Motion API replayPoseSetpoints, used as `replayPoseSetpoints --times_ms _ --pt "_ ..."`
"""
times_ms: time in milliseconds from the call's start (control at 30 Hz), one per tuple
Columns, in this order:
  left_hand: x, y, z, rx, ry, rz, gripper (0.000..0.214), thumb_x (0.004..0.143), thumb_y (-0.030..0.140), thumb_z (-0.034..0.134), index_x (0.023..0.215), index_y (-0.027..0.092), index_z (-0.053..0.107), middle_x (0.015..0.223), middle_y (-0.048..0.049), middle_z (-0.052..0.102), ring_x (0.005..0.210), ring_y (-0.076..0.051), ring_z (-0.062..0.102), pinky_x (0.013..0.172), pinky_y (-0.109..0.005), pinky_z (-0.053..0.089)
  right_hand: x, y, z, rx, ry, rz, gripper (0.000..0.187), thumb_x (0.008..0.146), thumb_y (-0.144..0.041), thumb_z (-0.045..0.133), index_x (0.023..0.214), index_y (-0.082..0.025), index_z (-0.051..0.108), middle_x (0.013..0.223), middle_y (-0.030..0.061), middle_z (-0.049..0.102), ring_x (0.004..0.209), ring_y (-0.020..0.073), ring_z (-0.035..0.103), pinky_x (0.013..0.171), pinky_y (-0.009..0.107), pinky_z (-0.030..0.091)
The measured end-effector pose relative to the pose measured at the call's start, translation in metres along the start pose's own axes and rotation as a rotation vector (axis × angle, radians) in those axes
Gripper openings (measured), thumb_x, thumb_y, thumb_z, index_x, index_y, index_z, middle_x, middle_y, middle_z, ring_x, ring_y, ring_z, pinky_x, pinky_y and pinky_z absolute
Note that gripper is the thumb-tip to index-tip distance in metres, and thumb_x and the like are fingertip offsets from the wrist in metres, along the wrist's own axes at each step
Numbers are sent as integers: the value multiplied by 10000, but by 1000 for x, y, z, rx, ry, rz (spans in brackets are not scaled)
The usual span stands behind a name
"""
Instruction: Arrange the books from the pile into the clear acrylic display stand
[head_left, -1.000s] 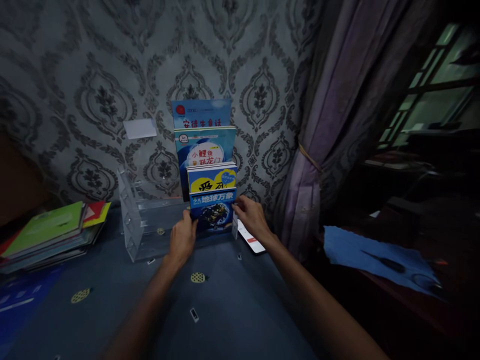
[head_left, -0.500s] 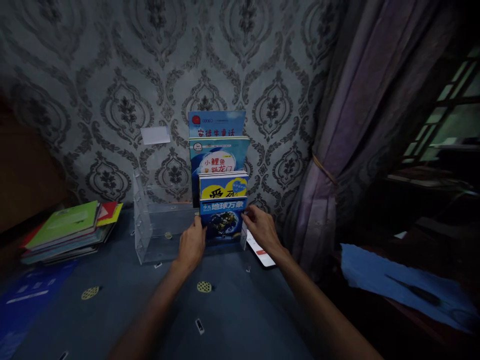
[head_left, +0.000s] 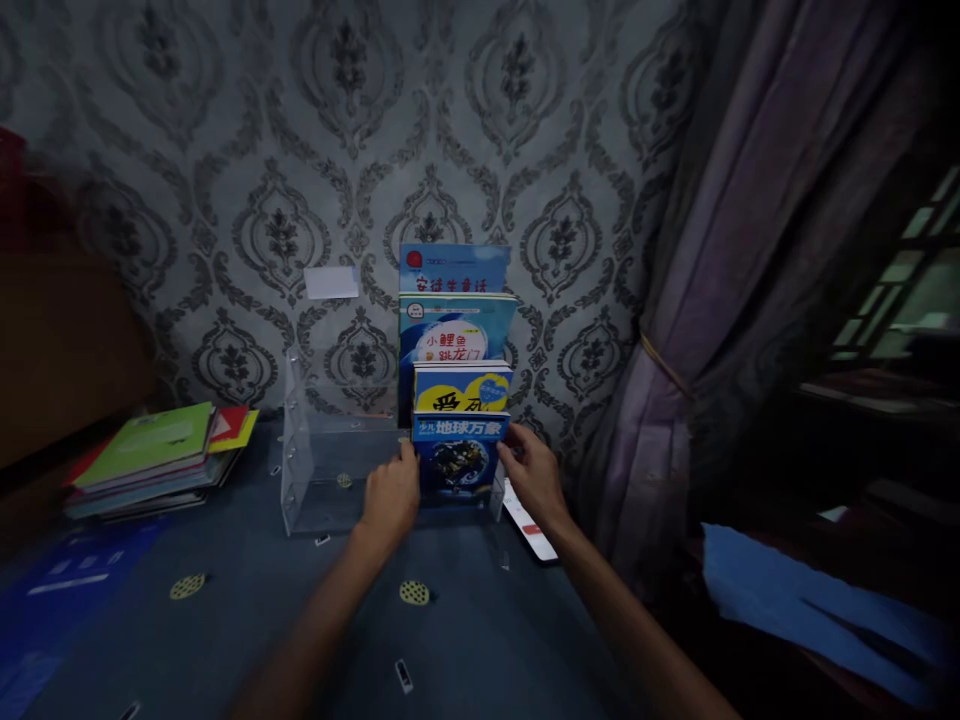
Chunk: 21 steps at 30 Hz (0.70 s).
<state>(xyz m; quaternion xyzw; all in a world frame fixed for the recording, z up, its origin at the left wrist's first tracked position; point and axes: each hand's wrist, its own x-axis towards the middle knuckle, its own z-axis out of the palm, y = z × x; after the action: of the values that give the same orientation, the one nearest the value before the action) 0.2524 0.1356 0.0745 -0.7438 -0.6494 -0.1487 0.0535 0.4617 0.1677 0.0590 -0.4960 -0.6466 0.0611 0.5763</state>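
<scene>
A dark blue book [head_left: 459, 465] with a globe on its cover stands upright at the front of a clear tiered rack [head_left: 294, 450]. My left hand [head_left: 391, 492] is closed at the book's left edge, and my right hand [head_left: 534, 472] pinches its right edge; some fingertips are hidden. Behind it, rising step by step, stand a yellow-and-blue book [head_left: 450, 390], a teal book [head_left: 457, 325] with a white oval, and a light blue book [head_left: 457, 265]. The left part of the rack shows bare clear shelves.
A lit phone [head_left: 531, 525] lies beside my right wrist. On the left are a pile of books [head_left: 150, 450] and a blue sheet or folder [head_left: 82, 580]. Patterned wall and a tied curtain [head_left: 675, 350] stand behind. A blue cloth-like piece [head_left: 787, 600] lies at right.
The view has shifted slightly, so everything sits a little lower and mostly further right. Both hands stay at the sides of the front book, which looks unmoved in the rack.
</scene>
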Motion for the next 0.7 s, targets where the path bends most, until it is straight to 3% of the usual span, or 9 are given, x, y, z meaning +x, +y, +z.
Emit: replayPoseSetpoints --times_ms 233,700 --pt "-2 -3 -2 8 14 -3 331 1025 203 269 1242 119 505 955 -172 727 923 -268 727 746 -340 550 -1 0 2 -52 8 2 372 776 -365 522 1045 -155 671 972 126 721 832 261 663 723 392 536" --pt "-5 -9 -11 -26 71 31 309 1029 247 282 1143 133 547 918 -148 734 876 -291 729 715 -374 543 -1 -5 0 -117 6 -19 373 807 -396 528 1070 -172 668 934 116 736 835 267 680 720 392 549"
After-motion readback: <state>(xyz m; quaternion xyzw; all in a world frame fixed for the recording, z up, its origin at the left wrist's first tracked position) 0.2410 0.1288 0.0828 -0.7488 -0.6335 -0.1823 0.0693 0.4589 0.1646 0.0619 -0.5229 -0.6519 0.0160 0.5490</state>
